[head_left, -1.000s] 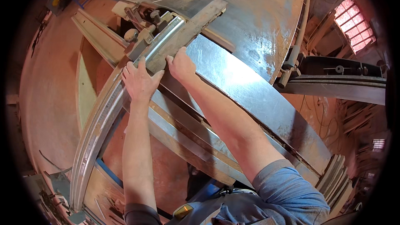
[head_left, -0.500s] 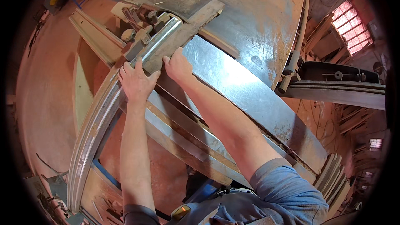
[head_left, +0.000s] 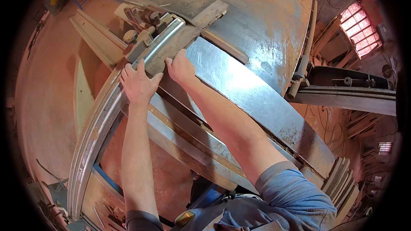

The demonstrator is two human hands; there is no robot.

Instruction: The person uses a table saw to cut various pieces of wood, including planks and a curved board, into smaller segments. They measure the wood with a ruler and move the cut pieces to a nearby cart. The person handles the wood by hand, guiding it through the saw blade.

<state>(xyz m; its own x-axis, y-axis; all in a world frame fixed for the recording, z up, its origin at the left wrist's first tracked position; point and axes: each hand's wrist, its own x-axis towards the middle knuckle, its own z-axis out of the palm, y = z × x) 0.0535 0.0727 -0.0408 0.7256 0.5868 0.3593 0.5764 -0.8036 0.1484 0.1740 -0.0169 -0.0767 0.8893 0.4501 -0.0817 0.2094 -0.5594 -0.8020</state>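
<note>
A rough, dusty wooden board [head_left: 170, 51] lies along the metal fence rail [head_left: 96, 132] of what looks like a sliding table saw. Its far end reaches over the steel table. My left hand [head_left: 139, 84] rests with spread fingers on the rail at the near end of the board, its thumb stretched toward the wood. Close by on the right, my right hand [head_left: 181, 68] has its fingers curled against the board's right edge. The undersides of those fingers are hidden. Just beyond my left hand, a stop block with clamp knobs [head_left: 143, 36] sits by the rail.
A shiny steel strip [head_left: 252, 98] runs diagonally beside my right forearm. Behind it spreads the wide, dust-covered table [head_left: 257, 13]. Stacked wood strips [head_left: 340, 184] stand at the lower right. A long pale panel [head_left: 92, 36] leans out at the left, above a dusty floor.
Both hands keep their places at the board and rail. Only the whole picture has shifted very slightly.
</note>
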